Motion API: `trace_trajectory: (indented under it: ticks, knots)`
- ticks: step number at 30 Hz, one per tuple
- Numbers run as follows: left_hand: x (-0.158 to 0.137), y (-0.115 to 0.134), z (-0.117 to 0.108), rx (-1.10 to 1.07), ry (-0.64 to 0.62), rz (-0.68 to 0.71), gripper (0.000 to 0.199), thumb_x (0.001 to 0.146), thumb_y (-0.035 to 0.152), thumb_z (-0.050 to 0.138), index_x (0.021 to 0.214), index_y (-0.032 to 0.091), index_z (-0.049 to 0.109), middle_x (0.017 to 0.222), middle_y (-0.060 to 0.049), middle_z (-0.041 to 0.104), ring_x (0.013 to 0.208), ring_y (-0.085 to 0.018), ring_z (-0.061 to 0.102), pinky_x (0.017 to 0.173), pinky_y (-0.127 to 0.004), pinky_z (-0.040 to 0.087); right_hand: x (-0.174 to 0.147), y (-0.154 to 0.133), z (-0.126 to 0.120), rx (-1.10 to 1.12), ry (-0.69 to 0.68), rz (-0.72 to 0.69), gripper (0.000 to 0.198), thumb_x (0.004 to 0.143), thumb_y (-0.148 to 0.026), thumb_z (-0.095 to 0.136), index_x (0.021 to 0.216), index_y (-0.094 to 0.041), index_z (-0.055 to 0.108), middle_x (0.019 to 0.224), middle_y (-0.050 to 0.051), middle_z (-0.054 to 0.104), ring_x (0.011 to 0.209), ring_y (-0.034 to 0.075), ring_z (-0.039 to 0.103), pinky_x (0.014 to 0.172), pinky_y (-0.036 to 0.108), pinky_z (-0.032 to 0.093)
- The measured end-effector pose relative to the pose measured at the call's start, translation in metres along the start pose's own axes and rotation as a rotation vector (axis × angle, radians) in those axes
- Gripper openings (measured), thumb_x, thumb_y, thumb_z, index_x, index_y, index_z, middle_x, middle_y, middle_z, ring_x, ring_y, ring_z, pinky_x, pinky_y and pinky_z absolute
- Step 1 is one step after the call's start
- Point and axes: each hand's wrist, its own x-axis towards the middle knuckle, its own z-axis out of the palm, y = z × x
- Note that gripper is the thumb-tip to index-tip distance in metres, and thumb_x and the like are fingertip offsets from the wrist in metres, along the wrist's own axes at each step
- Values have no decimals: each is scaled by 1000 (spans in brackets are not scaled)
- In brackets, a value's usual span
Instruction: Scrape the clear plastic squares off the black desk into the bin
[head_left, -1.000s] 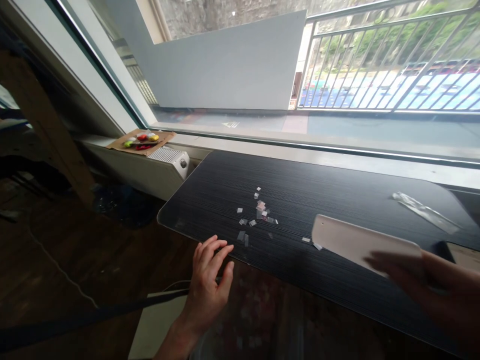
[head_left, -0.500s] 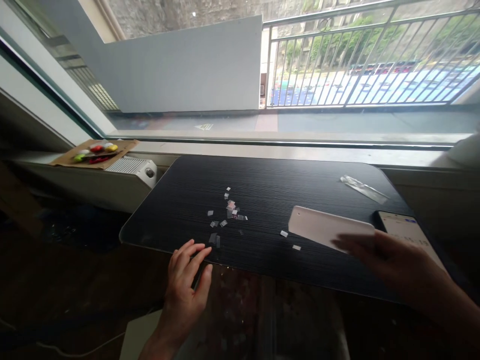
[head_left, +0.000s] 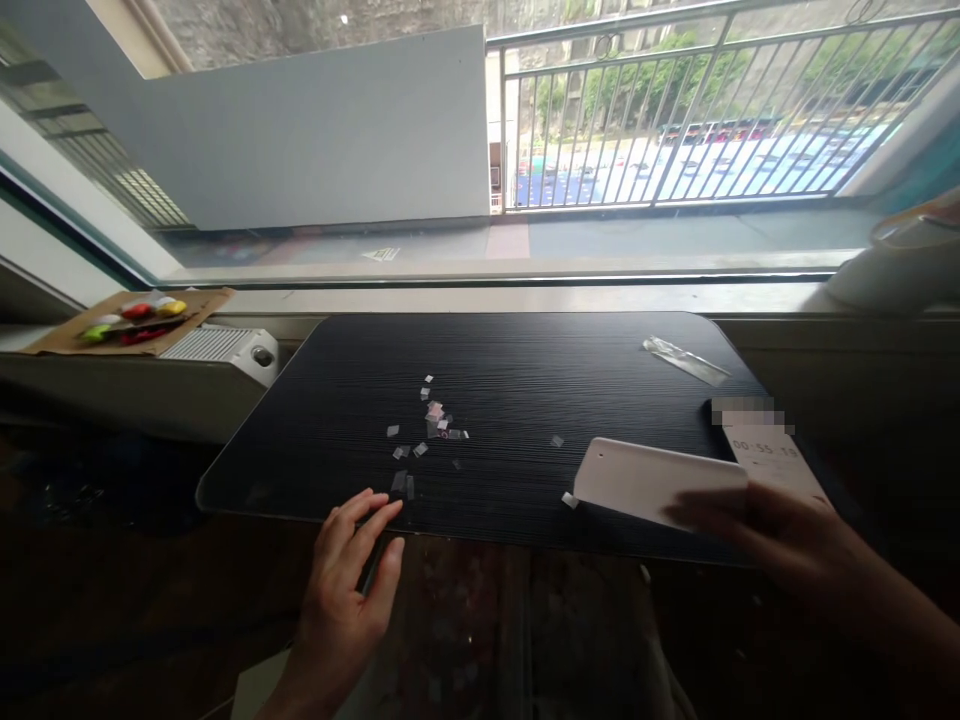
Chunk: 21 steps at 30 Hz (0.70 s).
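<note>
My right hand [head_left: 780, 545] grips a flat white card [head_left: 652, 482] and holds it low over the black tabletop [head_left: 525, 370], its left edge beside a small paper scrap [head_left: 569, 500]. Several little scraps [head_left: 431, 425] lie scattered at the table's middle. My left hand [head_left: 349, 575] rests at the table's near edge with its fingers spread, holding nothing, its fingertips close to the nearest scraps [head_left: 401, 483].
A phone [head_left: 769, 455] with a lit screen lies at the right of the table. A clear plastic strip [head_left: 684, 360] lies at the back right. Left of the table stand a white heater [head_left: 225, 345] and a cardboard sheet [head_left: 127, 318] with coloured pieces. A window runs behind.
My right hand has slid the white card left and nearer across the table, up to a scrap at its edge. The view has swung rightward. My left hand stays at the table edge.
</note>
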Motion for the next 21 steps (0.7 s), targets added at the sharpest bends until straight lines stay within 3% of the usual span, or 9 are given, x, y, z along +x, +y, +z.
trace_trajectory:
  ticks: [6,10,13,17,21]
  knots:
    - [0,1,-1,-12,-8,1,29,96,23,53,123,25,60,122,-7,63,120,-26,59,105,-43,49,-4,19,-5,207,86,143,33,69,-62,79,81,-31,83,88,6,84,91,33,78,86,38,61]
    - [1,1,-2,-9,-20,22,28,96,22,53,123,24,60,123,-8,62,121,-26,59,106,-43,48,-4,20,-3,328,31,197,27,68,-53,84,80,-28,83,84,6,84,88,32,79,87,38,62]
    - [2,2,-3,1,-24,23,27,96,23,53,122,24,61,122,-8,62,120,-26,59,103,-43,49,-3,19,-1,340,-12,208,27,68,-51,85,81,-27,83,84,6,84,85,32,79,81,39,65]
    - [2,2,-3,2,-12,20,28,96,24,53,123,26,61,121,-8,63,119,-26,60,102,-43,51,4,19,0,318,50,194,26,71,-51,83,83,-28,83,89,5,84,94,32,78,88,37,62]
    - [1,0,-2,4,-3,21,28,96,24,53,123,26,62,120,-7,63,119,-27,60,102,-44,51,8,18,-1,281,-84,208,32,69,-55,82,84,-27,81,88,3,84,89,31,79,86,43,64]
